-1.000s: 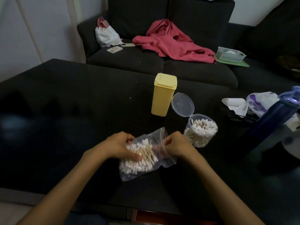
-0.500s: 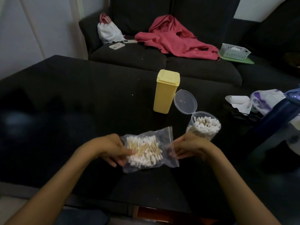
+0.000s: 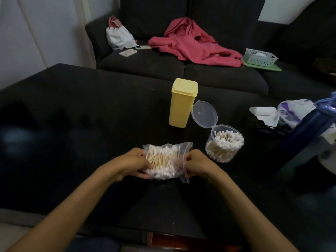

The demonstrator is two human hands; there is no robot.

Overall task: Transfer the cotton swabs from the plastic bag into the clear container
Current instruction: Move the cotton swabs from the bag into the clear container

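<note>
Two bare forearms reach in from the near edge over a dark table (image 3: 76, 110). The left hand (image 3: 132, 164) and the right hand (image 3: 198, 163) hold a clear plastic bag (image 3: 181, 160) between them, just above the tabletop. The left hand's fingers curl around the bag's left side, thumb underneath; the right hand's fingers are pinched closed on the bag's right edge, where the strip of its opening runs. The bag is packed with cotton swabs (image 3: 161, 160), wooden sticks with white tips, lying in a loose bundle.

Just beyond and to the right of the right hand stands the clear container (image 3: 224, 142), a round tub apart from the bag, already crowded with swabs standing on end. Its hinged lid (image 3: 204, 113) is flipped open and tilts up and back. Touching or nearly touching that lid, a tall yellow box (image 3: 182, 103) with a closed lid stands upright near the middle of the table.

At the right edge, a blue bottle (image 3: 309, 128) leans across the view, blurred, beside crumpled white paper (image 3: 263, 112) and a purple-and-white wrapper (image 3: 292, 110).

Behind the table, a dark sofa (image 3: 145, 64) holds a white drawstring pouch (image 3: 118, 37), a phone (image 3: 128, 52), a heaped red garment (image 3: 192, 42) and a small white basket (image 3: 260, 57) on a green tray (image 3: 272, 67).
</note>
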